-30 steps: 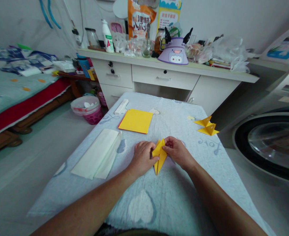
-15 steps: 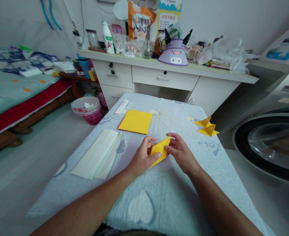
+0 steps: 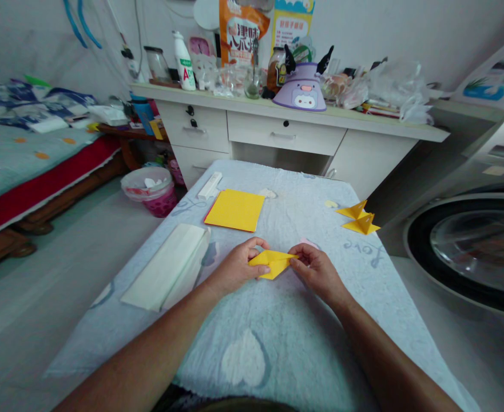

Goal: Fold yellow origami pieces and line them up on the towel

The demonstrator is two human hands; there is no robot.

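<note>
we see the left hand (image 3: 234, 266) and the right hand (image 3: 316, 269) meeting over the middle of the table (image 3: 277, 343), which is covered with a pale blue towel. between them is the folded yellow paper (image 3: 273, 263), a flat pointed shape lying crosswise, low over the towel; we cannot tell whether it touches the cloth. the left hand grasps its left end, with the thumb on top and the fingers curled round the far edge. the right hand pinches the right tip between thumb and forefinger, its other fingers bent loosely behind. both forearms reach in from the near edge of the table. farther back on the towel lies a stack of yellow sheets (image 3: 234, 209), flat and square, well apart from the hands. just beyond its left corner is a white stick (image 3: 209, 185). to the left of the hands sits a folded white cloth (image 3: 170, 273), near the table's left edge. at the right, two small folded yellow shapes (image 3: 358, 217) stand touching each other close to the right edge. a small white scrap (image 3: 269, 194) lies just beside the stack. beyond the table is a white desk (image 3: 320, 123) with drawers, crowded with bottles, jars and a purple hat (image 3: 300, 91). a washing machine (image 3: 470, 246) fills the right side, a bed (image 3: 20, 166) the left, and a pink bin (image 3: 149, 191) stands on the floor between bed and table.
</note>
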